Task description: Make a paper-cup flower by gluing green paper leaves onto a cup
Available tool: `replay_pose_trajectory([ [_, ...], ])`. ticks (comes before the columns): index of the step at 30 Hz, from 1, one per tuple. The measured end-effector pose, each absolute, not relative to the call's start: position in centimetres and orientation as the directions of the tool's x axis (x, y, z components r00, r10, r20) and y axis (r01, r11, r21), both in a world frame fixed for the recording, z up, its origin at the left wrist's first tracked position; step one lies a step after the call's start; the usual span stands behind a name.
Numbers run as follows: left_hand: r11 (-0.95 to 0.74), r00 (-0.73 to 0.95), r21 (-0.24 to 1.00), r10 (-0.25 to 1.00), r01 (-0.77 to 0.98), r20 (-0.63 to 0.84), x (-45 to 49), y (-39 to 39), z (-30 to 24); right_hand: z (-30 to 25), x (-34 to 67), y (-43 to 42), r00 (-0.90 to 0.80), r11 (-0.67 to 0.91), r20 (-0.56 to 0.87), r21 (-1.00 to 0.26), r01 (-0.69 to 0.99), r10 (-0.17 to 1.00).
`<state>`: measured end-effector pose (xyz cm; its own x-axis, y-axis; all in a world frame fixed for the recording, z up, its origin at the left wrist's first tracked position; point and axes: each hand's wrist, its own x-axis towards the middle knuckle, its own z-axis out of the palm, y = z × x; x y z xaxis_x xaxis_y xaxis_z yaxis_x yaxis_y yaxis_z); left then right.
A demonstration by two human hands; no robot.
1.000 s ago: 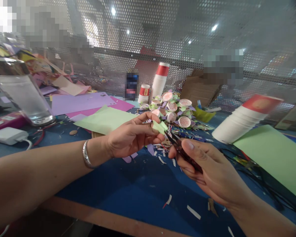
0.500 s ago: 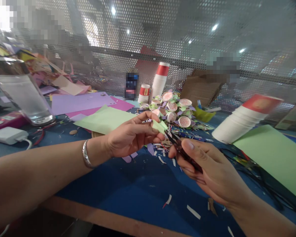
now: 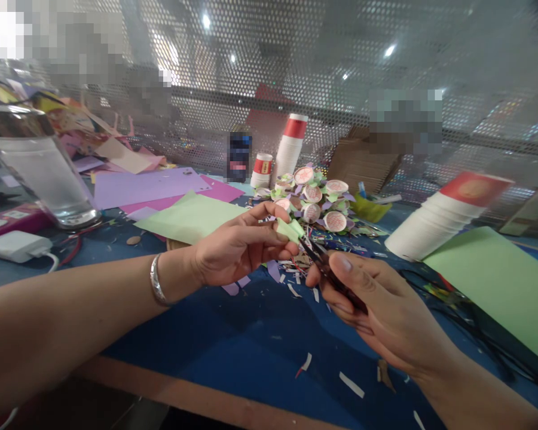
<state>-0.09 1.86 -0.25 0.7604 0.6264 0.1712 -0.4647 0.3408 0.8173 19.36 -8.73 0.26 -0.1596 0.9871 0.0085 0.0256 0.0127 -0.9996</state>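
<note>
My left hand (image 3: 240,246) pinches a small folded piece of light green paper (image 3: 290,229) between thumb and fingers, above the blue table (image 3: 233,346). A silver bracelet circles that wrist. My right hand (image 3: 376,310) is closed around dark scissors (image 3: 323,267). Their blades point up and left and meet the green piece at its lower edge. Paper scraps lie on the table under both hands.
A cluster of paper-cup flowers (image 3: 316,203) sits behind the hands. Stacks of white and red paper cups (image 3: 290,146) (image 3: 443,218) stand at back and right. Green sheets (image 3: 497,280) (image 3: 190,218), purple and pink paper (image 3: 147,185), a glass jar (image 3: 40,167), a white charger (image 3: 15,246), perforated screen behind.
</note>
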Motion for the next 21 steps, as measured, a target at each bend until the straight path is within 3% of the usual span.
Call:
replay_pose_trajectory([
  [21, 0.273, 0.736, 0.838, 0.645, -0.472, 0.204, -0.12, 1.73, -0.34, 0.13, 19.41, -8.67, -0.162, 0.007, 0.003, -1.0, 0.022, 0.987],
])
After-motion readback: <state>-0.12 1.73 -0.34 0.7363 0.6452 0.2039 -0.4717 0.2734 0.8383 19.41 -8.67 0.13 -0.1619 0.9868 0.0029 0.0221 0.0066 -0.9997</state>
